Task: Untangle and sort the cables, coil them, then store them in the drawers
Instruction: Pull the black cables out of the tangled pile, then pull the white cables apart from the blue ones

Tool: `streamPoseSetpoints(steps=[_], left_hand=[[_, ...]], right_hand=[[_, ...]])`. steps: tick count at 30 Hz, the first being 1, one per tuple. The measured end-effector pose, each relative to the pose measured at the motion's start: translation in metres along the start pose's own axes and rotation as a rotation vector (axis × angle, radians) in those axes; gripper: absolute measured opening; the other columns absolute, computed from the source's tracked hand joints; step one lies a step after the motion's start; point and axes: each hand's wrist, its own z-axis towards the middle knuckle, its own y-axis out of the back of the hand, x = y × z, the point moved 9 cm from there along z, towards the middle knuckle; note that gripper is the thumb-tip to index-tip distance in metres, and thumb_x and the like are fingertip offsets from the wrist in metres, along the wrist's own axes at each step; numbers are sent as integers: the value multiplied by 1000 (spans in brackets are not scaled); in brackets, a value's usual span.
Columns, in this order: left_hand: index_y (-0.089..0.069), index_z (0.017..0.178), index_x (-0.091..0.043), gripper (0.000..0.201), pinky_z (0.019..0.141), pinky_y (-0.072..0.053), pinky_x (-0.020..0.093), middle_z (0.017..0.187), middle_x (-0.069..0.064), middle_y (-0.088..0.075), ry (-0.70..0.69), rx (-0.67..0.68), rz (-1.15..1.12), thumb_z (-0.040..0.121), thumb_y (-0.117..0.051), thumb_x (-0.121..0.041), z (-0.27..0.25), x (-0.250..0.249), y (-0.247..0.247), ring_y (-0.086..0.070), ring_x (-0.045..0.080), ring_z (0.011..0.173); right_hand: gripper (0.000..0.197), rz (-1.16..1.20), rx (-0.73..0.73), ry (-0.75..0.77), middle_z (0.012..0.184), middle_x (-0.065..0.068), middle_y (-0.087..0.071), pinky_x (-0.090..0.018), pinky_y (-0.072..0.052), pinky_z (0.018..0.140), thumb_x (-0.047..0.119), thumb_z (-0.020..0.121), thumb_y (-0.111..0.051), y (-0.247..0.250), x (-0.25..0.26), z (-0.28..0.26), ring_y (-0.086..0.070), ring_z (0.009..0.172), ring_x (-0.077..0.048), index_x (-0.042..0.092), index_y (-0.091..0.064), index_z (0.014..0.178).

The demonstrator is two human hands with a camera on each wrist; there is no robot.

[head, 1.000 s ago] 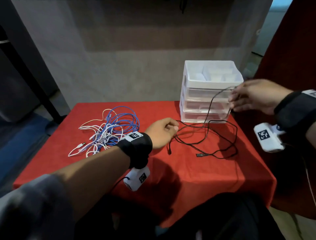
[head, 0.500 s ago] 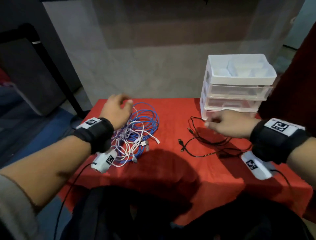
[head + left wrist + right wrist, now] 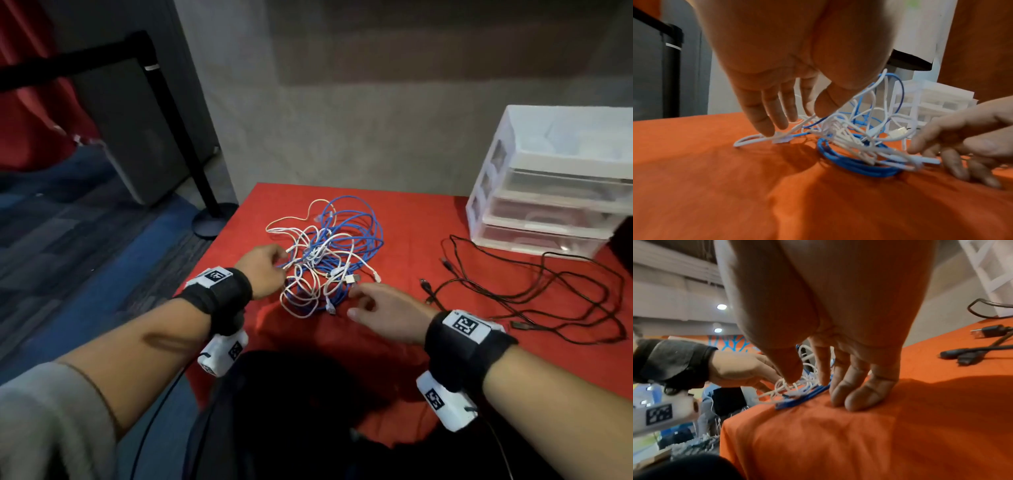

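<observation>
Blue and white cables (image 3: 329, 257) sit in one knotted heap right between the person's two hands, so this looks like the untangling step, barely started. Left hand (image 3: 263, 270) has its fingers spread and relaxed, tips touching a white strand at the heap's edge, not gripping anything. Right hand (image 3: 383, 315) is loose too, fingertips on the red cloth (image 3: 411, 212) just beside the blue loops. Black cable (image 3: 534, 291) already lies apart, off past the right hand, with the drawers (image 3: 555, 181) beyond it. Next move probably needs a proper pinch on one white plug end while the other hand pins the pile.
</observation>
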Motion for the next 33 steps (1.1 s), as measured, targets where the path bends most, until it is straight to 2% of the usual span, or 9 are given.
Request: streamPoseSetpoints(steps=[4, 7, 12, 18, 22, 25, 27, 30, 33], left_hand=[[-63, 111, -24, 26, 79, -49, 24, 101, -3, -68, 36, 48, 8, 86, -62, -20, 1, 21, -4, -64, 19, 87], [-64, 110, -25, 24, 80, -43, 22, 102, -2, -66, -54, 49, 49, 86, -67, -24, 1, 24, -7, -63, 20, 93], [-68, 92, -13, 51, 78, -45, 30, 86, 4, -65, -194, 33, 81, 74, -52, -57, -9, 9, -15, -54, 18, 82], [-56, 79, -8, 28, 67, -46, 32, 67, 4, -53, -352, 95, -50, 92, -59, -33, -35, -36, -30, -41, 6, 61], [-54, 74, -10, 29, 54, -33, 20, 62, -7, -44, -394, 92, -164, 99, -58, -24, -48, -74, -31, -37, 3, 54], [-61, 90, -7, 27, 49, -41, 21, 67, 3, -53, -114, 113, -677, 106, -47, -23, -42, -79, -22, -47, 6, 48], [-63, 99, -13, 25, 62, -52, 23, 73, -1, -61, 61, 199, -992, 107, -43, -24, -45, -87, -22, -59, 7, 59], [-72, 106, -23, 24, 91, -51, 33, 98, -3, -73, 61, 285, -1112, 101, -49, -30, -50, -111, -21, -68, 10, 92], [-77, 110, -28, 25, 82, -49, 37, 105, 5, -73, -73, 323, -1052, 96, -55, -30, -56, -142, -30, -67, 22, 91]], right_hand=[[33, 10, -32, 31, 109, 4, -52, -10, -36, 85, 34, 94, -69, -7, -7, -5, -51, 84, 5, 21, -64, 124], [36, 62, -50, 43, 112, 3, -52, -7, -39, 82, 33, 94, -70, -11, -12, -10, -54, 83, 0, 23, -63, 127], [67, 46, -116, 31, 117, 5, -52, -32, -50, 95, 44, 89, -70, -16, -13, -9, -57, 91, -11, 32, -43, 149], [87, -187, -128, 38, 122, -2, -51, -37, -45, 102, 63, 86, -59, -18, 0, -8, -57, 119, -34, 48, -12, 157], [75, 16, -139, 0, 119, 3, -57, -40, -47, 103, 73, 74, -50, -14, -6, -7, -60, 116, -23, 60, -28, 144], [56, 228, -166, 45, 116, 7, -67, -42, -48, 103, 60, 76, -62, -3, -3, -10, -64, 109, -14, 40, -54, 128], [48, 210, -390, -32, 108, 6, -63, -40, -45, 100, 63, 75, -60, 22, -11, -18, -58, 101, -15, 33, -55, 112], [30, 64, -757, -2, 89, 13, -57, -27, -34, 83, 59, 86, -58, 65, 18, -47, -48, 90, -11, 29, -56, 90], [14, 534, -527, 159, 68, 12, -56, -18, -39, 58, 21, 96, -65, 61, 60, -43, -48, 59, -1, 21, -58, 84]])
